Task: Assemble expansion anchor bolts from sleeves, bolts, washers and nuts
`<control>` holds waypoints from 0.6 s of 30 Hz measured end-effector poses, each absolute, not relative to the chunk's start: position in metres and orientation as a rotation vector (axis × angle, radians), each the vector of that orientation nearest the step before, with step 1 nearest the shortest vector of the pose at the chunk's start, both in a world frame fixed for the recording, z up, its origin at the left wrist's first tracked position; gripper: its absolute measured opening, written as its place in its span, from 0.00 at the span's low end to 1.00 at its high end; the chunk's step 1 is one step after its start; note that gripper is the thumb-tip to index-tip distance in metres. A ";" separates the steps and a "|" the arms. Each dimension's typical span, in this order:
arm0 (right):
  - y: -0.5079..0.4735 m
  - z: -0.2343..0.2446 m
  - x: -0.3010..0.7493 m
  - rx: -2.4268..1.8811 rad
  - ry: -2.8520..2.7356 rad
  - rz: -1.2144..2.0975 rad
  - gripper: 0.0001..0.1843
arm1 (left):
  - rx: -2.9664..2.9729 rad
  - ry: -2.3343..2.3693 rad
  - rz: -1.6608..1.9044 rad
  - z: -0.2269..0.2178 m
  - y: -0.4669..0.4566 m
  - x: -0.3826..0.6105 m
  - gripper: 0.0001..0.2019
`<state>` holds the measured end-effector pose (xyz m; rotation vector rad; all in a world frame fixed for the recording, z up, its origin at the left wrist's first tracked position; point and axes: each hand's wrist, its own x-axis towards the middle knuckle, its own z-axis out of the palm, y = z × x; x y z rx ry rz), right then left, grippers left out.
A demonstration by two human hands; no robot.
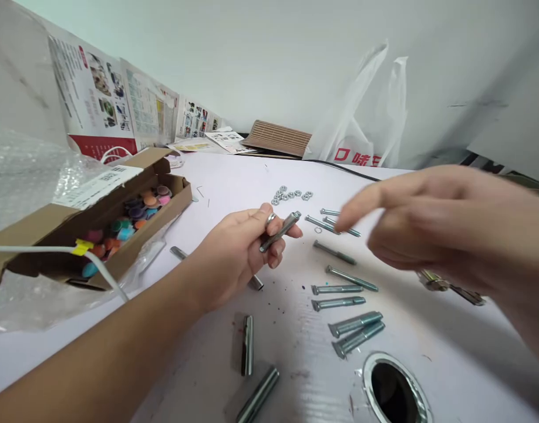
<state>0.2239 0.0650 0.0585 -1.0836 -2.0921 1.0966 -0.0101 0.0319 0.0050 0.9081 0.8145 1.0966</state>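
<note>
Here, in the head view, we see our left hand [241, 249] closed round a short metal sleeve [280, 231], pinched between thumb and fingertips, with a small ring-shaped washer [270, 218] tucked against the thumb. The sleeve is a smooth, dull grey tube; its long axis runs from the near left up to the far right, its open end pointing far right, clear of the table.

Our right hand [432, 226] hovers open to the right, blurred, fingers loosely spread and the forefinger stretched left toward the bolts [345, 288]. It holds nothing that we can make out.

The bolts lie scattered on the white table [450, 358] between the two hands: slim, shiny, greenish-grey rods with flat heads, most lying roughly left to right. Farther off sits a small cluster of nuts [291, 195], bright and six-sided. Nearer to us lie more grey sleeves [248, 345], one upright in the picture and one slanting at the bottom edge.

A round metal-rimmed hole [395, 388] opens in the table at the near right. At the left stands a cardboard box [137, 235] of coloured round pieces, on crinkled bubble wrap [18, 170]. A thin plastic bag [366, 117] leans on the far wall.
</note>
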 end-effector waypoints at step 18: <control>0.083 0.026 0.148 -0.825 -2.207 0.787 0.13 | 1.014 1.065 1.239 -0.007 0.046 -0.004 0.17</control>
